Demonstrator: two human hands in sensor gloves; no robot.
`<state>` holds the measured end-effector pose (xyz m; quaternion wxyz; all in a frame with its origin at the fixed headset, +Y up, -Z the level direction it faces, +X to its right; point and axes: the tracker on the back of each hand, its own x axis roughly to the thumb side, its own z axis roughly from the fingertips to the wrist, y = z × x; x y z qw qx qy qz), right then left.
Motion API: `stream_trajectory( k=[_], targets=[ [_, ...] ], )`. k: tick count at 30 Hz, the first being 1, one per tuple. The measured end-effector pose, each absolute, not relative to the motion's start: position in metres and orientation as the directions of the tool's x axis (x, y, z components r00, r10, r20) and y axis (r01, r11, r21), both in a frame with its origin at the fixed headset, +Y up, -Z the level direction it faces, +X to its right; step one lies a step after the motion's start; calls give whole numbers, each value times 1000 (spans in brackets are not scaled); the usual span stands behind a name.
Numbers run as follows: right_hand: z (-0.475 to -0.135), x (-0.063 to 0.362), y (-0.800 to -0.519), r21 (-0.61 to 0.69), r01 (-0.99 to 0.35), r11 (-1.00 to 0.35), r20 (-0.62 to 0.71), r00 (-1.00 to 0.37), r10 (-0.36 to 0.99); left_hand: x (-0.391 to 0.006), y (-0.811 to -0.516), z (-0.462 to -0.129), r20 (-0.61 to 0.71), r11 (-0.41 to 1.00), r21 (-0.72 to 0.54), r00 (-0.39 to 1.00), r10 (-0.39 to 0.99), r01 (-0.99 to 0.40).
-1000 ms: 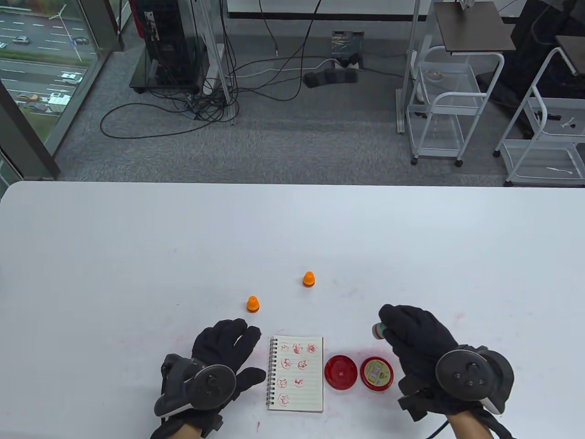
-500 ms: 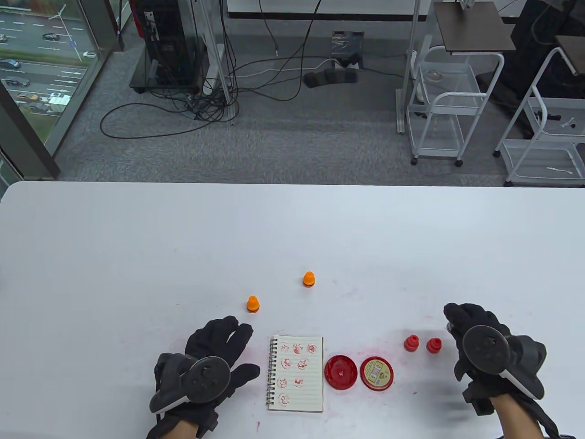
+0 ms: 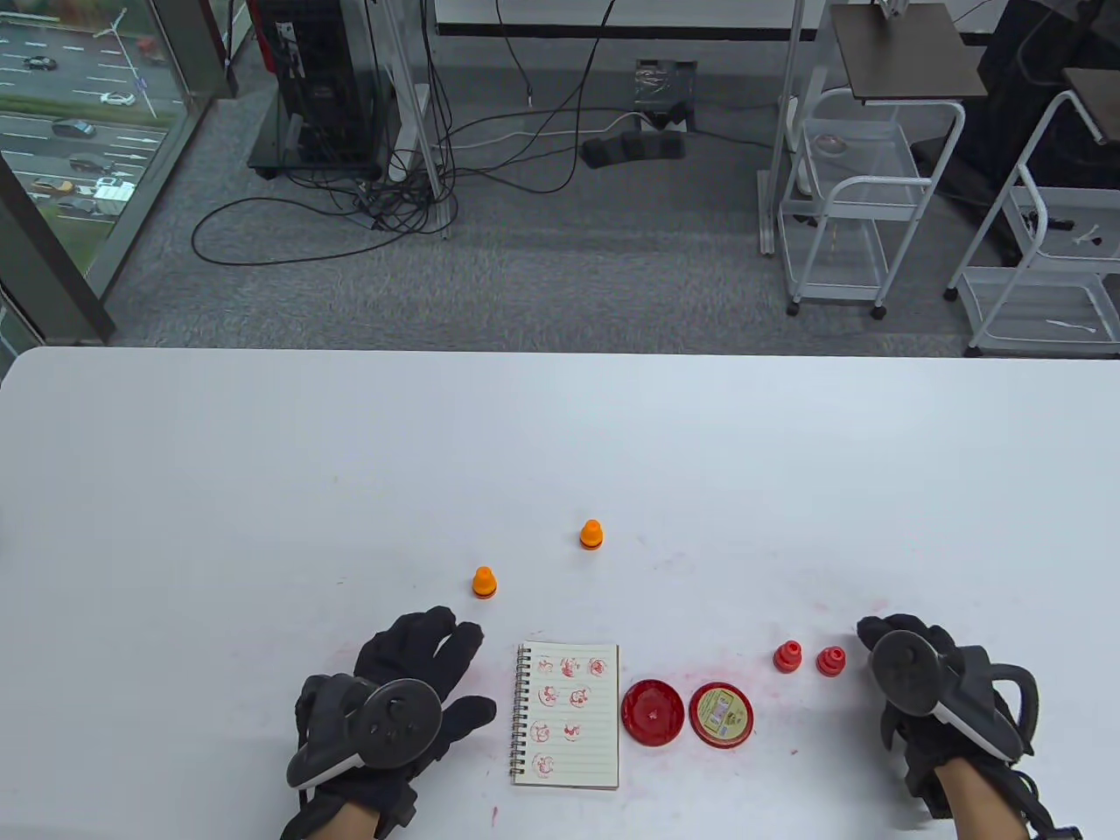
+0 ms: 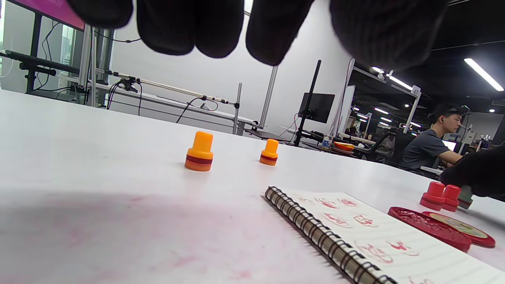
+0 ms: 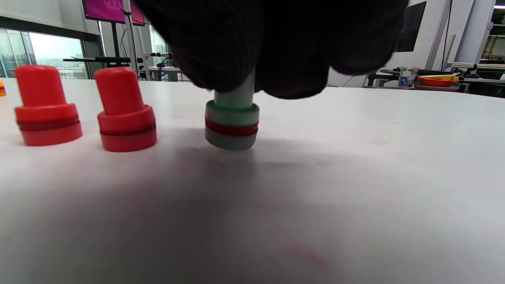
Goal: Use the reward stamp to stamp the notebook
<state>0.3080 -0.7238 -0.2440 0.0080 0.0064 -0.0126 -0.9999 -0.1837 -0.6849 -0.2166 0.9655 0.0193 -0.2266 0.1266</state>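
A small spiral notebook point(image 3: 569, 713) lies open near the front edge, its page carrying several red stamp prints; it also shows in the left wrist view point(image 4: 367, 236). My right hand point(image 3: 910, 665) grips a white-and-green stamp point(image 5: 232, 118) by its top, its base on or just above the table, right of two red stamps point(image 3: 787, 656) point(image 3: 830, 661). In the table view the hand hides this stamp. My left hand point(image 3: 420, 674) rests flat on the table, left of the notebook, fingers spread and empty.
An open red ink pad point(image 3: 652, 711) and its lid point(image 3: 721, 714) lie right of the notebook. Two orange stamps point(image 3: 483, 583) point(image 3: 591, 534) stand behind the notebook. Faint pink ink smears mark the white table point(image 3: 262, 481).
My right hand carried the white-and-green stamp from beside the ink pad to the right, past the two red stamps, and lowered it to the table. My left hand shifted slightly left.
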Motion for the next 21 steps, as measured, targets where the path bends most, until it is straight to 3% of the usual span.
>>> stream_trajectory(
  k=[7,21],
  targets=[
    [-239,306,-714,37,28,-999,-8,-1000,-28,-185,-685,-217,436,965,-27,866,245,-259],
    [-211,260,-675,-118,-61,-991,110,-993,48,-194,-685,-218,408,946,-21,861,304,-324]
  ],
)
